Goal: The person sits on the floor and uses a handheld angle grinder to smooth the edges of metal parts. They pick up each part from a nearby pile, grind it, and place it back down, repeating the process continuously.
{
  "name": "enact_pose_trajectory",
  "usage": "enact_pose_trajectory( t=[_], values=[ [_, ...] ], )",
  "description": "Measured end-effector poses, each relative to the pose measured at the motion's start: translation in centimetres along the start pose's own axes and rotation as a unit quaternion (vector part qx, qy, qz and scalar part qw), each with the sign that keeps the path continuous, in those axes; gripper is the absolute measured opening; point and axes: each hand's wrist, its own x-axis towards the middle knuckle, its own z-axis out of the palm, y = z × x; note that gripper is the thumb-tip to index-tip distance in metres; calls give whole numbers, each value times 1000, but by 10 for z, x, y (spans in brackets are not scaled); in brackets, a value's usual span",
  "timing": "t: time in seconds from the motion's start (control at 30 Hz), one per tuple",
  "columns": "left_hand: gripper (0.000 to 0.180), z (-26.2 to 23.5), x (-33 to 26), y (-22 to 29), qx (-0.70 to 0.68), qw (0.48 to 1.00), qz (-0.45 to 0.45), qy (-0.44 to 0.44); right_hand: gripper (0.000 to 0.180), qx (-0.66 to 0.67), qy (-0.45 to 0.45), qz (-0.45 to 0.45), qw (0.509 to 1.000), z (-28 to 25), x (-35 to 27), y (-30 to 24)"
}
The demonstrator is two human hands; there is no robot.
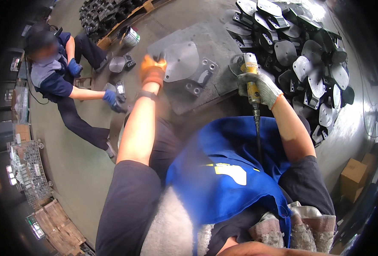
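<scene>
My left hand (153, 70), in an orange glove, is closed at the left edge of a flat, rounded metal plate (182, 62). The plate has small holes and a bracket end (202, 77) with several round holes. It lies on a grey work surface (218, 47). My right hand (263, 88), in a whitish knit glove, is wrapped round a yellow air grinder (251, 70), held upright to the right of the plate. A dark hose (257, 128) runs down from the grinder toward my blue apron (223, 141). The grinder's disc (236, 65) is partly hidden.
A big pile of similar metal parts (302, 64) stands at the right. On the left a co-worker (56, 72) in blue gloves bends over floor-level parts (119, 89). A white bucket (131, 37), a wire cart (30, 168) and cardboard boxes (353, 177) stand around.
</scene>
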Motion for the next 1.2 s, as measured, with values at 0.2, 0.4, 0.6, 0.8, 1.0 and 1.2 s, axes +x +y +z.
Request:
enact_pose_trajectory(
  t=[0.2, 0.4, 0.6, 0.8, 1.0, 1.2],
  values=[
    [50, -63, -96, 54, -201, 962, 96, -158, 27, -49, -43, -69, 996, 58, -18, -44],
    [46, -49, -108, 76, -491, 699, 200, -480, 27, -233, -12, -33, 972, 100, -9, -62],
    [55, -14, -106, 64, -472, 768, 121, -416, 29, -215, -34, -21, 976, 92, 36, -52],
    [68, 21, -107, 52, -383, 850, 300, -201, 28, -288, -24, 4, 957, 90, 67, -54],
    [60, 16, -94, 45, -258, 867, 373, -208, 27, -330, -20, 15, 944, 94, 77, -61],
    [57, 9, -98, 55, -226, 868, 327, -298, 27, -316, -47, 28, 947, 83, 77, -51]
  ],
)
